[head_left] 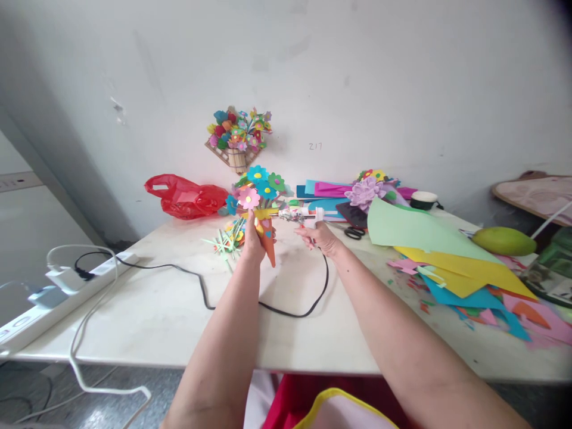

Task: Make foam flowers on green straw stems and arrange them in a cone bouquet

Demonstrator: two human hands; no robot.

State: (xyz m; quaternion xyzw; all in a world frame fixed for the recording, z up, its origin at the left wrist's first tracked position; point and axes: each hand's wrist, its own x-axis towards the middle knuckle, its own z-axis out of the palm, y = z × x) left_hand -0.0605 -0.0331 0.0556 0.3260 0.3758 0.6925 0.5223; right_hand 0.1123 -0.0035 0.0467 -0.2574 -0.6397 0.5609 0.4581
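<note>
My left hand is closed round an orange cone with small heart shapes on it. Blue, pink and green paper flowers stand out of the cone's top, and a yellow band runs around its upper edge. In my right hand is a white glue gun, held level with its nozzle pointing left at the yellow band. The nozzle tip is at or close to the band; whether it touches I cannot tell. A black cord hangs from the gun's handle.
Loose flowers with green stems lie left of the cone, near a red plastic bag. Black scissors, coloured sheets, scraps and a green mango lie to the right. The cord crosses to a power strip.
</note>
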